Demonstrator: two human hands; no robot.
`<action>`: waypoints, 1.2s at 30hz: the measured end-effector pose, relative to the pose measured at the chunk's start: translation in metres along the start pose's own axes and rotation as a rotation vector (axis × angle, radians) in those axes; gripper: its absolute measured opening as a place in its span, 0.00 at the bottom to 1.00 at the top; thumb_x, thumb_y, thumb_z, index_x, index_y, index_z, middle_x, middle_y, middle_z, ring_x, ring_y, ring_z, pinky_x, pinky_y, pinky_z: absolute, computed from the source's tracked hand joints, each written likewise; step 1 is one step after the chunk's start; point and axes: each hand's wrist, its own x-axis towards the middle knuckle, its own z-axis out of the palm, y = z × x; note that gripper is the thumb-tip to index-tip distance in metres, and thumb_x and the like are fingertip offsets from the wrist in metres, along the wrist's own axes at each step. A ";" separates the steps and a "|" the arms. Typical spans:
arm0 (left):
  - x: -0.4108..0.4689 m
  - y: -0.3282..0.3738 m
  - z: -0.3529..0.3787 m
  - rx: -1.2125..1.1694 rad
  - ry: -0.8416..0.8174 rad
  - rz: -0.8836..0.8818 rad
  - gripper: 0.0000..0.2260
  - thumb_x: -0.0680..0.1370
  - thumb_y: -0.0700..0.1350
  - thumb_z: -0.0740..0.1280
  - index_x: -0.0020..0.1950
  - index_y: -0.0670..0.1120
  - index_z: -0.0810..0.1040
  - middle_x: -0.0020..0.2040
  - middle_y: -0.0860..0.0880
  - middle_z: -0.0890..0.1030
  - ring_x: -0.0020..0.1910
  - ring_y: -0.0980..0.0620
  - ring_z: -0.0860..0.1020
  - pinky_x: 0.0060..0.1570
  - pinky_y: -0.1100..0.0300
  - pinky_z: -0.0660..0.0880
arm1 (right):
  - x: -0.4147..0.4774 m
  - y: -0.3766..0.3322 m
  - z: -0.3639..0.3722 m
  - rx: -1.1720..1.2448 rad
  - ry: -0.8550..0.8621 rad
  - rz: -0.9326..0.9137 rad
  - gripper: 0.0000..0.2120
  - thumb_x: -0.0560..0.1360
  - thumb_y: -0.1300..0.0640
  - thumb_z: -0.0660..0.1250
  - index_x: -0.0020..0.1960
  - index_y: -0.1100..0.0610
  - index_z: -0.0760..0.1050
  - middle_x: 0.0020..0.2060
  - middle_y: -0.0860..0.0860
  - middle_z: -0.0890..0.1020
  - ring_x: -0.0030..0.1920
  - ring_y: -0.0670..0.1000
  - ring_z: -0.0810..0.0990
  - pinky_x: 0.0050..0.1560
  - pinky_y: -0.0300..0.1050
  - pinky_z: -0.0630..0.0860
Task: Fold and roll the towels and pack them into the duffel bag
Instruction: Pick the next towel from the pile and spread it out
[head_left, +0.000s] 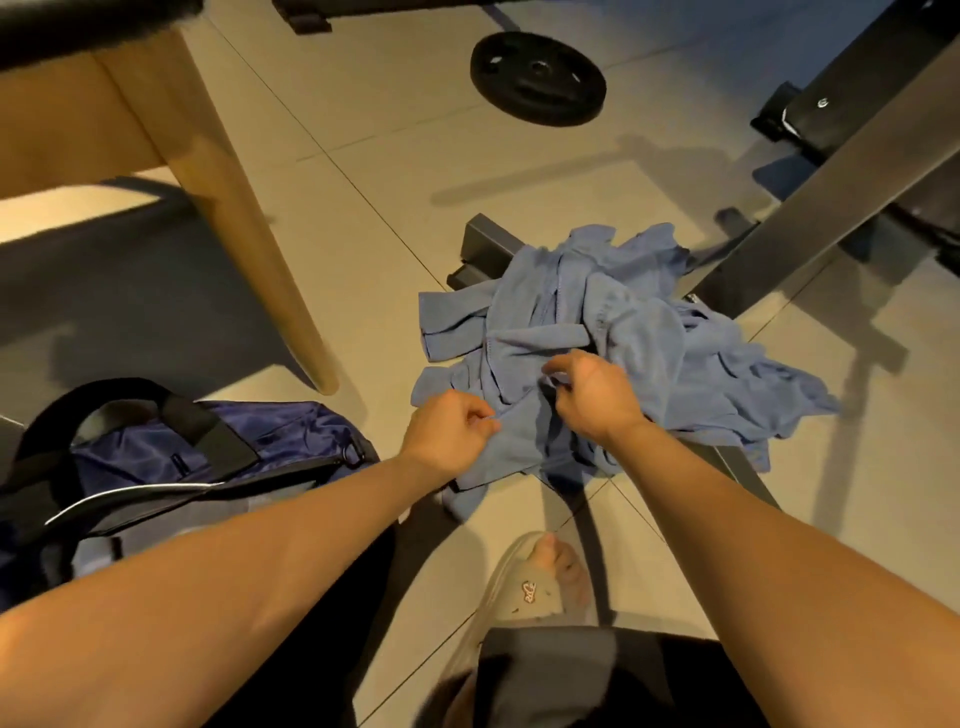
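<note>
Nearest to me, my foot in a pale slipper (540, 582) stands on the tiled floor (363, 171). At my near left lies the duffel bag (156, 462), dark blue, its mouth gaping and one black strap arched over it.

Just beyond the bag and to its right are my hands. My left hand (449, 434) pinches the near left edge of a blue towel between thumb and curled fingers. My right hand (592, 397), close beside it and a little farther out, has its fingers curled into the cloth.

The towels (623, 332) lie in one rumpled heap on the floor, draped over a dark metal bar. The heap spreads from my hands toward the far right, so its bulk is on my right hand's side. The bag is on my left hand's side, apart from the heap. I judge the held towel must come free toward me for folding, and any packing goes leftward.

Farther off are a wooden leg (249, 249) at the left, a slanting metal frame (810, 208) at the right, and a black weight plate (537, 78).
</note>
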 end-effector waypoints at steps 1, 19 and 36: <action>-0.003 0.008 -0.013 0.011 0.016 0.045 0.19 0.80 0.46 0.71 0.29 0.53 0.72 0.26 0.53 0.71 0.29 0.52 0.70 0.34 0.58 0.66 | 0.001 -0.008 -0.006 0.009 -0.006 -0.062 0.20 0.78 0.63 0.64 0.69 0.53 0.77 0.67 0.55 0.78 0.64 0.60 0.77 0.66 0.60 0.72; -0.032 0.212 -0.202 -0.095 0.407 0.205 0.08 0.81 0.45 0.68 0.46 0.47 0.85 0.40 0.50 0.81 0.38 0.52 0.76 0.35 0.59 0.71 | -0.032 -0.042 -0.287 0.504 0.153 -0.239 0.18 0.77 0.53 0.73 0.32 0.55 0.72 0.27 0.47 0.72 0.30 0.44 0.69 0.33 0.38 0.67; -0.078 0.205 -0.324 -0.178 0.799 -0.034 0.07 0.76 0.41 0.69 0.41 0.44 0.86 0.42 0.41 0.84 0.47 0.39 0.82 0.49 0.42 0.82 | -0.040 -0.082 -0.307 0.932 0.231 -0.216 0.13 0.82 0.53 0.67 0.39 0.53 0.77 0.41 0.52 0.80 0.47 0.55 0.76 0.48 0.49 0.73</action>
